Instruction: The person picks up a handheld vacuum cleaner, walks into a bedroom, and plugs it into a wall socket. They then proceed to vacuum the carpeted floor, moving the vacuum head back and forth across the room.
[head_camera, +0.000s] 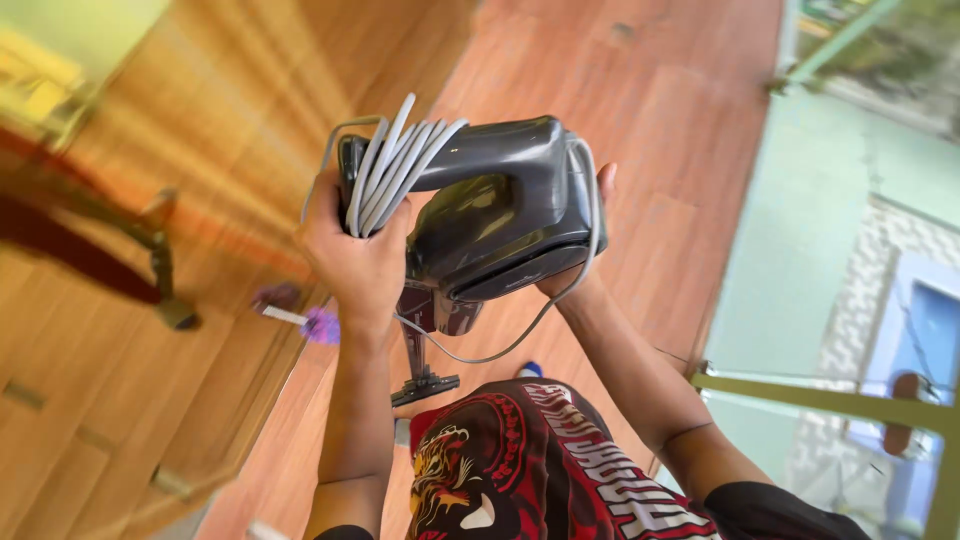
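Handheld dark grey plastic vacuum cleaner (500, 215) sits raised between both hands, near the camera and high above the orange-brown wooden floor (640, 90). Left hand (360, 255) is closed around the handle end, pinning several loops of the grey power cable (395, 160) against the body. Right hand (590, 250) is cupped around the far right end of the housing, thumb showing above it; whether its fingers fully close cannot be told, since the body hides them.

Risk assessment: one slack length of cable hangs in a curve below the unit. It could snag on the nozzle or slip off the coil if the left hand's hold loosens. The smooth housing could slide out of the right hand, because only the palm and thumb appear to support it.

Visibility limits: the black nozzle (425, 385) below is partly hidden by the unit. A small purple object (320, 325) on the floor is too blurred to identify. Left surroundings are smeared by motion.
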